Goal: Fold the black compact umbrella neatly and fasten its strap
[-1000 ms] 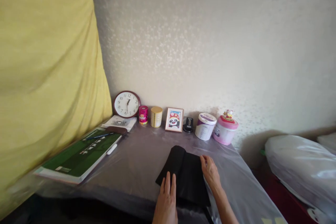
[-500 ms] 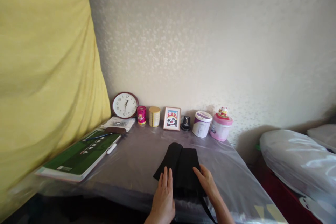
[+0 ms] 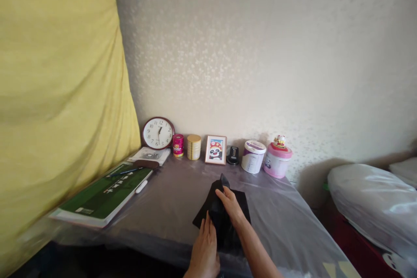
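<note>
A black folded piece of fabric (image 3: 219, 213) lies near the front edge of the table; what kind of article it is I cannot tell. My left hand (image 3: 204, 247) rests on its lower left side, the fingers stretched out and close together. Across the middle reaches my right hand (image 3: 230, 205), its thumb and fingers closed on a raised fold near the far end. Part of the fabric is hidden beneath the right forearm.
The table (image 3: 172, 200) has a clear plastic cover. At left lie a green book (image 3: 107, 195), a pen and a brown case. Along the wall stand a clock (image 3: 158, 133), two small cans, a picture frame (image 3: 215, 150), a black gadget and two tubs (image 3: 253, 157).
My right hand has moved from the fabric's right edge to its middle and lifted a fold there. My left hand stays at the lower left. The view has shifted slightly.
</note>
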`<state>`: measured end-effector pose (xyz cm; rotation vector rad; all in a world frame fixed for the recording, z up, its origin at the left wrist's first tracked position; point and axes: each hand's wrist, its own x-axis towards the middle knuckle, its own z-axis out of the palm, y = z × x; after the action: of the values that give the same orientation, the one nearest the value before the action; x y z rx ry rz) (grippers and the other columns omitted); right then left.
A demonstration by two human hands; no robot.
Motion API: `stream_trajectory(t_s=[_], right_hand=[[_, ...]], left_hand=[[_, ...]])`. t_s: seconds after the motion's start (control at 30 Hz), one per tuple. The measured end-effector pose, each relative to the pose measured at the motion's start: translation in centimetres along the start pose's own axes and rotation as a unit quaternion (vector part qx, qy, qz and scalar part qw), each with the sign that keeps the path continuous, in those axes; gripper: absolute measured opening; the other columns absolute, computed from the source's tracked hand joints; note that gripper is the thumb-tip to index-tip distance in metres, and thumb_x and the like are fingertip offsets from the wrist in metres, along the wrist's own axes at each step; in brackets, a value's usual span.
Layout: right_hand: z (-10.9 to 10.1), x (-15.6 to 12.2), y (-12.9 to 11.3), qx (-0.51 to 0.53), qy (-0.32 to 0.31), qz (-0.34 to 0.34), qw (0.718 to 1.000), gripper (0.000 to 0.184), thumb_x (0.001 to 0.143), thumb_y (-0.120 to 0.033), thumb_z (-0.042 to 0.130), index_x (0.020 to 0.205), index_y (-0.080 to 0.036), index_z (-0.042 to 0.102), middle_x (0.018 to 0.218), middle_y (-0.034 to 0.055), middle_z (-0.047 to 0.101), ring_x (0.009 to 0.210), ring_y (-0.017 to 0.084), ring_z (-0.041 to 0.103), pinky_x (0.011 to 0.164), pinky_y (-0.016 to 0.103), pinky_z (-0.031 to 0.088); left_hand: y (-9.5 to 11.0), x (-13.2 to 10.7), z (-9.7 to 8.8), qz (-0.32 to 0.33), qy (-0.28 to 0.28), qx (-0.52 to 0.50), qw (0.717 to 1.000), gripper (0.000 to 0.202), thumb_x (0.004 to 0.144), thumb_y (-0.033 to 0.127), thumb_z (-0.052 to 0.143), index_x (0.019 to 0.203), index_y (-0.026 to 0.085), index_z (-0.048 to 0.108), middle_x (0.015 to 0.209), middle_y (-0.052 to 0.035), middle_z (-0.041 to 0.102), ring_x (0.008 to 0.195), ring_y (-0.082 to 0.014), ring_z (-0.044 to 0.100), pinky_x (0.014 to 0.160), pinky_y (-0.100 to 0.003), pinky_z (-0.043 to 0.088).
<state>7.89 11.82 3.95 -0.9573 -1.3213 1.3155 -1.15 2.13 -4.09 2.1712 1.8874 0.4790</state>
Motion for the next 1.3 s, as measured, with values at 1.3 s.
stream_trajectory(t_s=[1.3], right_hand=[[-1.4, 1.1, 3.0, -0.456, -0.191, -0.267, 0.827, 0.031, 0.091, -0.031, 0.039, 0.089, -0.023, 0.068, 0.096, 0.0013, 0.070, 0.108, 0.016, 0.052, 0.097, 0.032, 0.033]], left_hand=[[-0.4, 0.8, -1.1, 0.024, -0.009, -0.039, 0.999, 0.077, 0.067, 0.017, 0.046, 0.138, 0.019, 0.018, 0.148, -0.0131, 0.006, 0.135, -0.0264, 0.009, 0.110, -0.041, 0.018]])
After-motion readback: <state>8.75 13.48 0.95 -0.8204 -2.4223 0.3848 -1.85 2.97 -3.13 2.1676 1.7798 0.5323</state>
